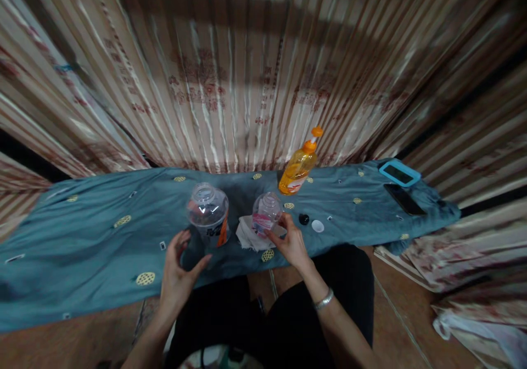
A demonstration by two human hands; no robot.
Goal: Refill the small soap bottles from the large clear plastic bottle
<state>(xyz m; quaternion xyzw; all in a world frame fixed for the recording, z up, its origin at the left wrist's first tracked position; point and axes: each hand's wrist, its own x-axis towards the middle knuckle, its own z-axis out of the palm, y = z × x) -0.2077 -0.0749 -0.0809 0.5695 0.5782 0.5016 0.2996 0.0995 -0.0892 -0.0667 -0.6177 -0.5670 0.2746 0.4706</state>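
A large clear plastic jar (208, 215) with a black and orange label stands on the cloth-covered table. Just in front of it is my left hand (179, 270), fingers and thumb spread apart, with nothing in it. My right hand (291, 242) has its thumb and fingers around the lower right side of a smaller clear plastic jar (267, 207) with a pink label. A crumpled white cloth (248, 234) lies beneath and beside this smaller jar. Both jars are without lids. To the right of the hand lie a small black cap (303, 219) and a white cap (318, 226).
An orange pump bottle (298, 168) stands near the table's back edge. At the right end are a light-blue framed device (399, 173) and a dark phone (405, 199). The blue-green tablecloth (94, 237) is wrinkled. Striped curtains (230, 83) hang right behind the table.
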